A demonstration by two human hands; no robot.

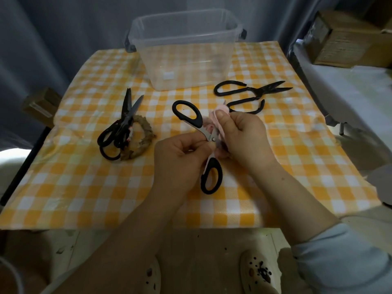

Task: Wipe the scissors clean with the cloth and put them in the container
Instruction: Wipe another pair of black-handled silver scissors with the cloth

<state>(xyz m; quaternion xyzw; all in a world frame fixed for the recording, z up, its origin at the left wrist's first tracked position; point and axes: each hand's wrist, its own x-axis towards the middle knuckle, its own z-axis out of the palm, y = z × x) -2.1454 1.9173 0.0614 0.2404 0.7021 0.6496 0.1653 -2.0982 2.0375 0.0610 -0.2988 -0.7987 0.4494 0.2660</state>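
Note:
My left hand (180,158) pinches black-handled scissors (192,116) near their pivot, the handles spread wide apart. My right hand (241,136) grips a pink cloth (216,115) wrapped around the blades, which are hidden under it. A clear plastic container (184,47) with dark latches stands at the back of the table; I see nothing inside it.
All-black iron scissors (250,94) lie open to the right of the container. Another black pair (123,124) lies at the left on a brown braided ring (144,141). The table has a yellow checked cover (84,187). Cardboard boxes (343,39) stand at the far right.

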